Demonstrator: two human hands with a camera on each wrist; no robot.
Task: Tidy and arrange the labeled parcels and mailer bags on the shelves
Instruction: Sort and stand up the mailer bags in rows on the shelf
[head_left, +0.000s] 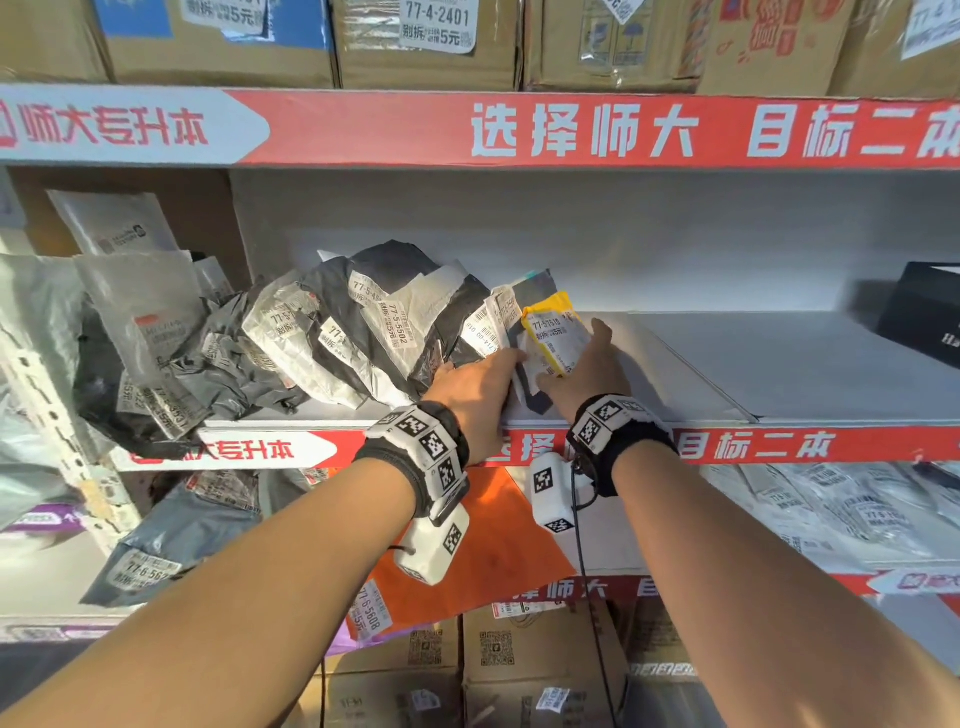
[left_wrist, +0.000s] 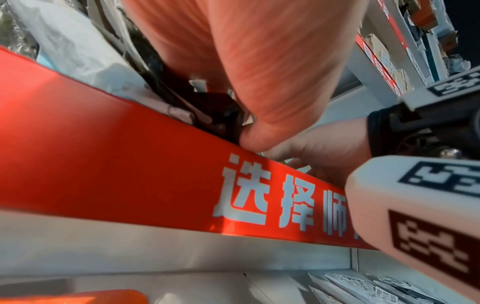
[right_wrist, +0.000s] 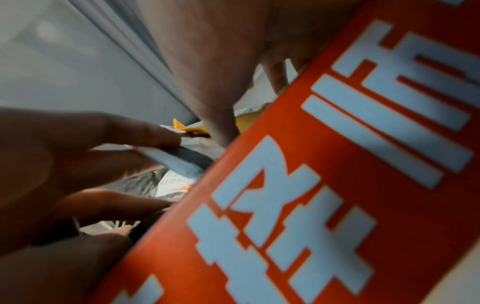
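A row of crumpled black, grey and white mailer bags (head_left: 363, 332) with white labels leans along the middle shelf (head_left: 779, 374). At its right end stands a yellow mailer (head_left: 550, 327) with a white label, and a flat grey mailer (head_left: 537, 402) is just behind it. My right hand (head_left: 582, 364) grips the yellow mailer, thumb up its right edge and fingers at its lower front. My left hand (head_left: 496, 366) lies beside it with straight fingers (right_wrist: 116, 131) touching the grey mailer (right_wrist: 176, 158). A corner of the yellow mailer (right_wrist: 193, 129) shows in the right wrist view.
The shelf is bare to the right of my hands as far as a black box (head_left: 924, 317). Cardboard boxes (head_left: 426, 47) fill the shelf above. An orange mailer (head_left: 498, 535) and grey bags (head_left: 171, 540) lie on the shelf below. A red strip (head_left: 753, 444) runs along the shelf front.
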